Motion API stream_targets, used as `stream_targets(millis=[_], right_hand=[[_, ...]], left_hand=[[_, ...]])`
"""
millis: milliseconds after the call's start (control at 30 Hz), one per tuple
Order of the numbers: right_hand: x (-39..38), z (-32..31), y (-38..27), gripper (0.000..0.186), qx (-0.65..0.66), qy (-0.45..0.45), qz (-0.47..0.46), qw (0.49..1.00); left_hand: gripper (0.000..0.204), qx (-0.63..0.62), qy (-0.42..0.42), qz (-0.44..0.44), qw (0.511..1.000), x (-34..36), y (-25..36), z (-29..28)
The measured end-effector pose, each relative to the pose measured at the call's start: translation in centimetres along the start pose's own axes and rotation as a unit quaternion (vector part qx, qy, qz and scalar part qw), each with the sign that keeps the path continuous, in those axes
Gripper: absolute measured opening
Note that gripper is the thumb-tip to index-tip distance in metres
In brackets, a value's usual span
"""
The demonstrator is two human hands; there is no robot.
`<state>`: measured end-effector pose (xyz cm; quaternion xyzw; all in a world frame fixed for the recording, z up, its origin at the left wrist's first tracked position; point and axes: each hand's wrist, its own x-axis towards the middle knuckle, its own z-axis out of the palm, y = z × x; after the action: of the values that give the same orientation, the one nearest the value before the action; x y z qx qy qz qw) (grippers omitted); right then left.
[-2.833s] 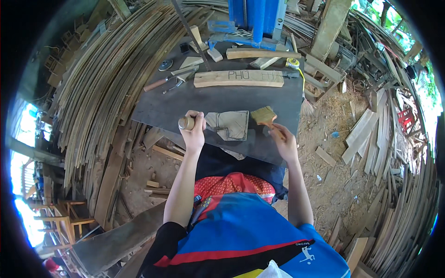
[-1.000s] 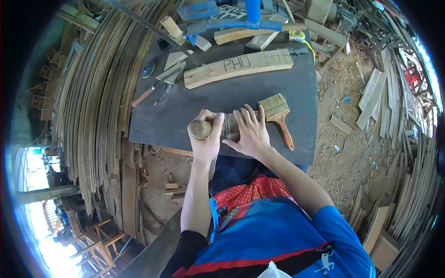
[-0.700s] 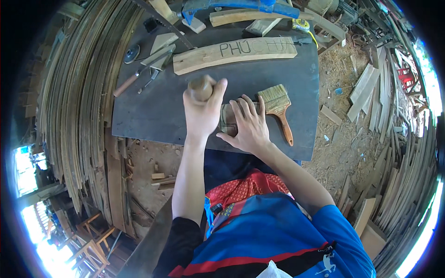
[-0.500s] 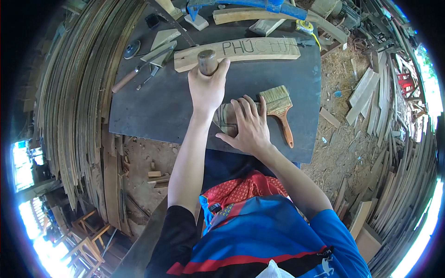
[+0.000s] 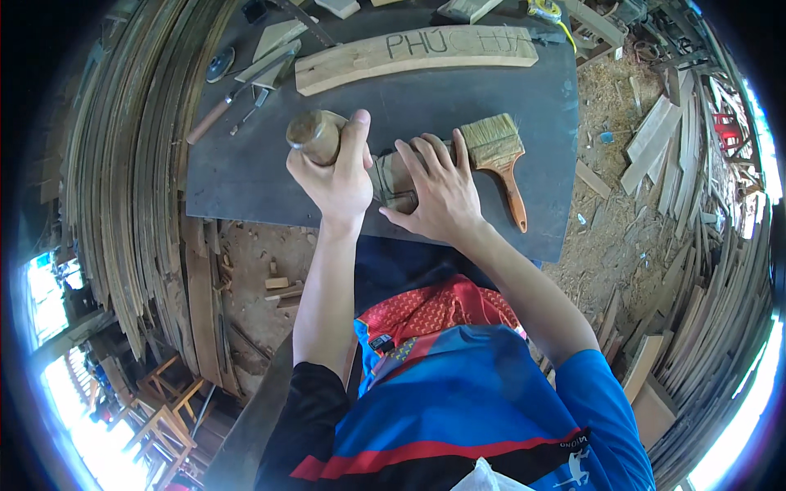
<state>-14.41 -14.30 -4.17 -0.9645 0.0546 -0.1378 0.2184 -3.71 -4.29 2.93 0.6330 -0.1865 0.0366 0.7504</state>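
Over tabletop [image 5: 246,176], left hand [image 5: 337,184] clenches handle [image 5: 314,137], axis seemingly pointing upward; right hand [image 5: 442,196] spread.

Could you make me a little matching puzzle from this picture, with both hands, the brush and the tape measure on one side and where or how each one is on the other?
1. left hand
2. right hand
3. wide brush
4. tape measure

A. yellow, at the picture's top edge
B. closed around a wooden handle
C. lying beside the right hand
D. spread over a flat piece with drawn lines

Pairs: 1-B, 2-D, 3-C, 4-A
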Motion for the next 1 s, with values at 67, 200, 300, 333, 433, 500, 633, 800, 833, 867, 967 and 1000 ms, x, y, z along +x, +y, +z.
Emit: stream_targets(millis=[67, 200, 300, 333, 433, 500, 633, 800, 833, 867, 967, 1000], right_hand=[[0.1, 0.0, -0.1, 0.094, -0.007, 0.001, -0.001, 1.0], [0.0, 0.2, 0.2, 0.098, 0.001, -0.008, -0.012, 1.0], [0.1, 0.3, 0.5, 0.098, 0.004, -0.011, -0.023, 1.0], [0.0, 0.3, 0.5, 0.097, 0.004, -0.012, -0.02, 1.0], [0.0, 0.5, 0.6, 0.094, 0.007, -0.009, -0.014, 1.0], [0.0, 0.6, 0.6, 0.093, -0.006, -0.008, -0.011, 1.0], [0.2, 0.5, 0.8, 0.093, -0.002, -0.018, -0.007, 1.0], [0.1, 0.7, 0.5, 0.093, -0.021, -0.017, -0.015, 1.0], [0.1, 0.7, 0.5, 0.094, -0.024, -0.017, -0.017, 0.999], [0.2, 0.7, 0.5, 0.094, -0.029, -0.016, -0.02, 0.999], [0.1, 0.8, 0.6, 0.098, -0.047, -0.021, -0.015, 0.999], [0.1, 0.8, 0.5, 0.099, -0.048, -0.022, -0.017, 0.998]], left_hand=[[0.023, -0.028, -0.014, 0.035, 0.999, -0.8, 0.0, -0.8], [0.017, -0.034, -0.032, 0.131, 0.99, -3.0, -0.6, -1.8], [0.015, -0.031, -0.042, 0.139, 0.989, -3.2, -1.0, -2.0], [0.015, -0.038, -0.037, 0.135, 0.989, -3.0, -0.9, -1.7], [0.015, -0.029, -0.055, 0.119, 0.991, -1.9, -0.5, -1.1], [0.019, -0.037, -0.046, 0.094, 0.994, -1.1, -0.3, -0.3], [0.029, -0.003, -0.038, 0.009, 0.999, 2.1, -1.2, 0.3], [0.021, 0.135, -0.031, -0.13, 0.982, 7.2, -6.6, 0.7], [0.022, 0.161, -0.022, -0.166, 0.973, 7.4, -6.9, 0.8], [0.023, 0.158, -0.012, -0.166, 0.973, 7.3, -7.2, 0.8], [0.03, 0.126, 0.002, -0.131, 0.983, 6.9, -5.9, 1.7], [0.029, 0.112, 0.011, -0.13, 0.985, 6.7, -6.0, 1.4]])
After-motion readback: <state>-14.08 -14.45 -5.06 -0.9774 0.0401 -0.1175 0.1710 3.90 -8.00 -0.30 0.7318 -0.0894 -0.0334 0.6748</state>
